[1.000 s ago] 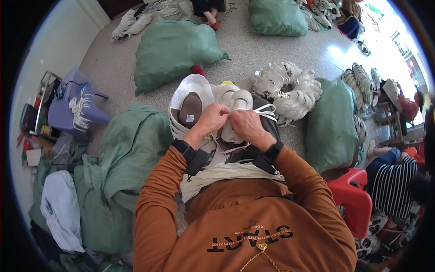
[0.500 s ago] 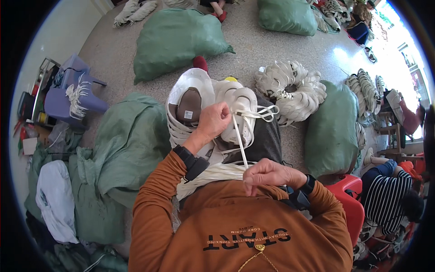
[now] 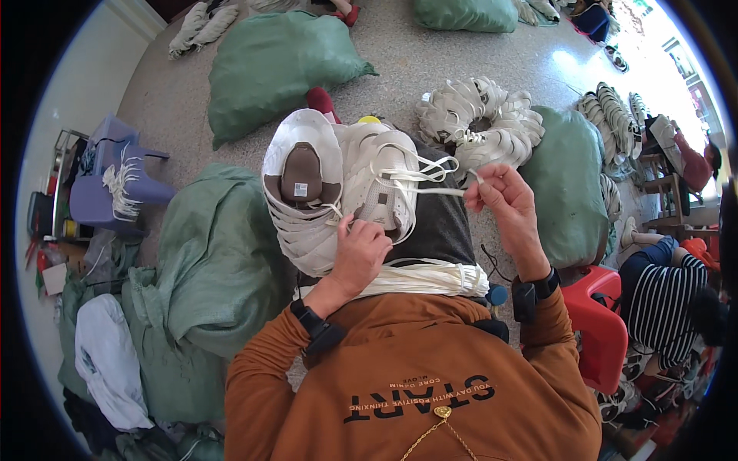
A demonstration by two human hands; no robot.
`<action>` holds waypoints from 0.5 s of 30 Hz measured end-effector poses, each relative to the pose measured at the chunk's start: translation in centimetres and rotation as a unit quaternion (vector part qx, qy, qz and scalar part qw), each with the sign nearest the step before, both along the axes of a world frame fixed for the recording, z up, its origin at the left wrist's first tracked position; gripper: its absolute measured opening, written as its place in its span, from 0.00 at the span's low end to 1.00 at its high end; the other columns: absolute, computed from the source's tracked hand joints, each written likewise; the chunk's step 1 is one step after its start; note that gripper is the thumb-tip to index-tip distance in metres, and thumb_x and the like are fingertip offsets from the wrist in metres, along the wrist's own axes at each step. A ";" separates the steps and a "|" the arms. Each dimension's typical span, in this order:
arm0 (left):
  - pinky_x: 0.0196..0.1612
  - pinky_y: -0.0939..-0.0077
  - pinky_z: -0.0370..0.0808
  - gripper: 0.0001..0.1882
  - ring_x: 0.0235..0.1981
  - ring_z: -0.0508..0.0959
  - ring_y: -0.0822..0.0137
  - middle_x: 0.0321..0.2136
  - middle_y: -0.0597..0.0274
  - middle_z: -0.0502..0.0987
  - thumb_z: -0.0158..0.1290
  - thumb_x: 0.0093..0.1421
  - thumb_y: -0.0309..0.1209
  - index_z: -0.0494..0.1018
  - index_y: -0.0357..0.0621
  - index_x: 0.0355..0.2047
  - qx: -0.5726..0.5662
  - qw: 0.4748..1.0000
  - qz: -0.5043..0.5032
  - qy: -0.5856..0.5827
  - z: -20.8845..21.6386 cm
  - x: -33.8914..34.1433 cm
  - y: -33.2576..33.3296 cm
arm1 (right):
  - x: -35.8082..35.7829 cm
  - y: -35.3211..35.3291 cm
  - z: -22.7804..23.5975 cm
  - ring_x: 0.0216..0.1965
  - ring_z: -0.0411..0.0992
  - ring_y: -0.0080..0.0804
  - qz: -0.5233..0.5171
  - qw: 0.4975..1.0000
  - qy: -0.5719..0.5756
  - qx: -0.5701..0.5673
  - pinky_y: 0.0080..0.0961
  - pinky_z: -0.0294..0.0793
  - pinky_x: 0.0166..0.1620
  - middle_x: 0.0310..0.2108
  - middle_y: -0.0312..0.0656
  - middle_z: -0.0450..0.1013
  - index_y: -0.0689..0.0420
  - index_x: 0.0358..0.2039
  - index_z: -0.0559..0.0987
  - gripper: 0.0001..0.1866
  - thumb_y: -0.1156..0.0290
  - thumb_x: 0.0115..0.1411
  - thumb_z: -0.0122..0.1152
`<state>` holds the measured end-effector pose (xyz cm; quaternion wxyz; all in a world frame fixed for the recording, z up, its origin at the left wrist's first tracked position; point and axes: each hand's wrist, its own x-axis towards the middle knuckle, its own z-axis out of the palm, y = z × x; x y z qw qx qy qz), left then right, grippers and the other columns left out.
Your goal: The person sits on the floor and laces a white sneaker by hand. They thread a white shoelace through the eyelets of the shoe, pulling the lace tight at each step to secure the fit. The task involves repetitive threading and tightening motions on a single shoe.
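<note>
A white shoe upper [image 3: 377, 180] rests over my lap, its pale lace partly threaded through the eyelets and looped at the side. My right hand [image 3: 503, 203] pinches the lace [image 3: 442, 191] out to the right, drawing it nearly straight. At the near end of that upper, my left hand [image 3: 360, 253] has its fingers curled in and gripping the edge. To the left stand several nested white uppers [image 3: 296, 242], the top one showing a brown lining and a small white label. A bundle of white laces [image 3: 438, 278] lies across my lap.
Beyond my knees, a ring of white uppers [image 3: 480, 119] lies on the floor. Green sacks [image 3: 288, 73] stand ahead, left and right. A purple stool [image 3: 127, 184] is at the left, a red stool [image 3: 600, 326] at my right. Another person in stripes [image 3: 665, 307] bends down at far right.
My right hand has moved from near my waist up and out to the right, now pinching the lace. My left hand has come down to the upper's near end. The view has shifted slightly.
</note>
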<state>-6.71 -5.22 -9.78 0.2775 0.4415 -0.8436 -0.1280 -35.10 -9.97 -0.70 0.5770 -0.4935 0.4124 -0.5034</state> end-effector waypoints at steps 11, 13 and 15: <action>0.31 0.63 0.73 0.08 0.28 0.76 0.53 0.28 0.55 0.74 0.59 0.58 0.18 0.76 0.38 0.38 0.014 0.994 0.025 0.104 12.5 3.8 2.5 | 9.7 -0.1 0.1 0.34 0.79 0.26 0.065 0.985 0.061 -0.151 0.21 0.76 0.41 0.33 0.40 0.80 0.62 0.40 0.76 0.04 0.76 0.67 0.57; 0.31 0.64 0.74 0.08 0.28 0.77 0.54 0.28 0.55 0.75 0.59 0.57 0.17 0.76 0.38 0.37 -0.017 0.994 0.040 0.096 13.2 4.1 2.3 | 13.2 1.7 1.6 0.33 0.79 0.32 0.125 0.975 0.095 -0.155 0.26 0.77 0.38 0.30 0.43 0.78 0.63 0.41 0.74 0.05 0.76 0.66 0.57; 0.30 0.65 0.74 0.08 0.28 0.77 0.55 0.28 0.55 0.75 0.60 0.57 0.17 0.76 0.39 0.37 -0.010 0.992 0.058 0.109 13.4 4.3 2.1 | 14.8 2.2 1.2 0.32 0.78 0.36 0.152 0.962 0.132 -0.184 0.31 0.76 0.35 0.29 0.46 0.77 0.61 0.42 0.73 0.06 0.76 0.66 0.57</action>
